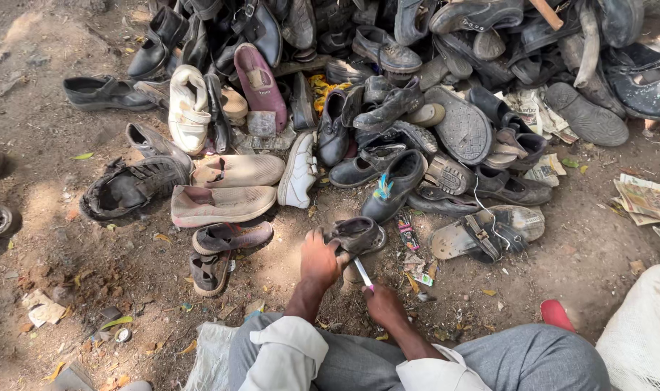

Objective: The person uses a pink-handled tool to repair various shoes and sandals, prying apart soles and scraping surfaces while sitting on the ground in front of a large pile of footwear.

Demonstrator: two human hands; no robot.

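Note:
My left hand [320,259] grips a small worn black shoe [357,236] that rests on the dirt in front of my knees. My right hand [383,303] is closed around the handle of a thin tool with a pale blade [362,274], whose tip points up toward the shoe's sole edge. Both forearms reach out from rolled white sleeves above my grey trousers [518,358].
A large heap of worn shoes [417,65] fills the ground ahead. Two pink slip-ons [225,204], a white shoe [299,174] and sandals [482,233] lie near the front. Folded newspapers [648,199] sit at right, a white sack [645,333] beside my knee.

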